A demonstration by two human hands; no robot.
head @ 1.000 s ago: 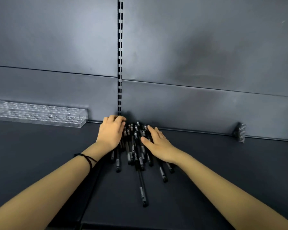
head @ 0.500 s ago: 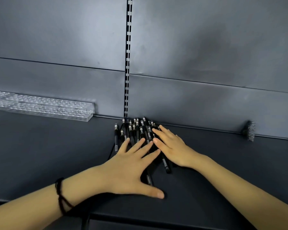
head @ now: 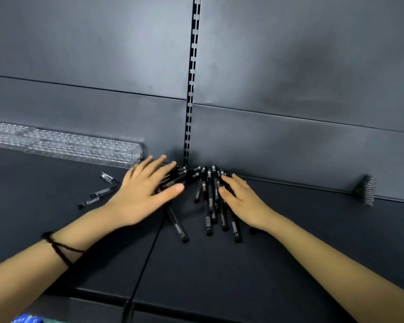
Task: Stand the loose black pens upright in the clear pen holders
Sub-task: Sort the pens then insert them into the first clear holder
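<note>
Head view: your left hand (head: 145,197), right hand (head: 240,201) flat, fingers straight, gripping nothing, atop black pens (head: 209,203). Likely light, stiff, roll-prone; pinch one mid-barrel.

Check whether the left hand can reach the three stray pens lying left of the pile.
Probably yes. The stray pens lie on bare shelf just beside the left hand, nothing over or between them, and that hand lies flat on the pile, holding nothing.
</note>
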